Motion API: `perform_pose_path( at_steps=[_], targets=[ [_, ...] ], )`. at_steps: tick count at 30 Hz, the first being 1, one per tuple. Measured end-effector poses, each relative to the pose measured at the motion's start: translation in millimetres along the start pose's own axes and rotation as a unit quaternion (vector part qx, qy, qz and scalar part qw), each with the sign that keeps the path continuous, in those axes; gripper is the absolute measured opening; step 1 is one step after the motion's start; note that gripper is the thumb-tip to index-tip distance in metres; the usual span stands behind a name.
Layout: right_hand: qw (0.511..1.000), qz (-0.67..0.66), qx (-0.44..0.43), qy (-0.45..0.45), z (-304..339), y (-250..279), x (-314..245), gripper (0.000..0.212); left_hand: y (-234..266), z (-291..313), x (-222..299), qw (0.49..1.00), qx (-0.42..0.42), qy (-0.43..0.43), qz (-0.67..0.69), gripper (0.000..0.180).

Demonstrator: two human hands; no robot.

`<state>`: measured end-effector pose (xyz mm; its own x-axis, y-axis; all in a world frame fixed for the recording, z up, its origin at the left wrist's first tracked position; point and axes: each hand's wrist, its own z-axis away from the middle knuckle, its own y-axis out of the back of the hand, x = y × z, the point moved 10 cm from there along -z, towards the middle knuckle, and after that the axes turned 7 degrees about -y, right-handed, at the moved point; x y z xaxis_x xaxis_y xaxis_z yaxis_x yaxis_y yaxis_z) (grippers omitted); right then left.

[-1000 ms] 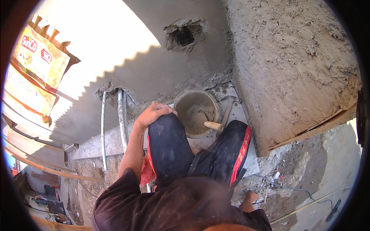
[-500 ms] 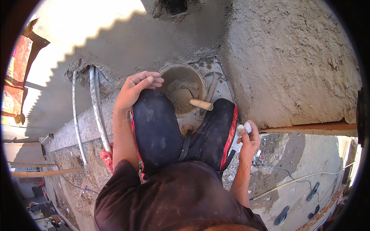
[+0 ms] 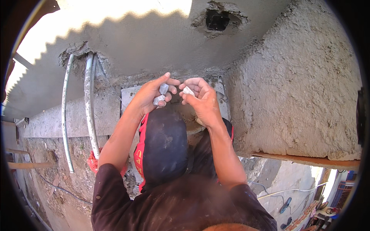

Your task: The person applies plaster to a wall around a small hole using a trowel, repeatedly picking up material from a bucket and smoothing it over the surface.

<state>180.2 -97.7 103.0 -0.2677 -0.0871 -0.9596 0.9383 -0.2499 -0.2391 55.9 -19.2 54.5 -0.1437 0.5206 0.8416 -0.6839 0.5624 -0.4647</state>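
My left hand [image 3: 148, 94] is turned palm up in front of my knees, fingers curled round two pale grey stone chunks [image 3: 163, 89]. Close beside it, my right hand [image 3: 204, 102] pinches a smaller white stone chunk [image 3: 188, 91] between thumb and fingers. The fingertips of both hands nearly meet. Below them is the mortar bucket [image 3: 195, 135], mostly hidden by my hands and knees; only part of its rim and inside shows.
A plastered wall with a dark box recess [image 3: 217, 20] stands ahead; a rough wall [image 3: 293, 84] rises on the right. Pale pipes [image 3: 89, 104] come out of the wall at left. A red plastic bag [image 3: 93, 161] lies by their lower end. Sandals [image 3: 285, 205] lie at the lower right.
My right hand has come from beside my right knee to the middle, holding a white chunk. My left hand, empty before, now holds two chunks. The view has shifted, showing more of the wall recess.
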Motion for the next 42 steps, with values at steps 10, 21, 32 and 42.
perform_pose_path(
  at_steps=[10,21,32,42],
  targets=[
    [0.949,-0.15,0.248,0.126,-52.3,146.8,-31.0,0.02,-54.2,-69.2,161.6,0.744,0.14,-0.365,-0.541,0.034],
    [0.892,-0.16,0.341,0.252,-130.0,173.9,-102.9,0.02,-125.0,-144.5,181.9,0.579,0.269,-0.386,-0.666,0.031],
    [0.807,0.05,0.486,0.332,-149.1,176.1,-110.1,0.011,-129.1,-140.2,182.8,0.545,0.295,-0.413,-0.667,0.024],
    [0.832,0.088,0.448,0.315,-157.8,176.9,-122.5,0.009,-134.4,-142.7,179.7,0.544,0.303,-0.407,-0.668,0.02]
  ],
)
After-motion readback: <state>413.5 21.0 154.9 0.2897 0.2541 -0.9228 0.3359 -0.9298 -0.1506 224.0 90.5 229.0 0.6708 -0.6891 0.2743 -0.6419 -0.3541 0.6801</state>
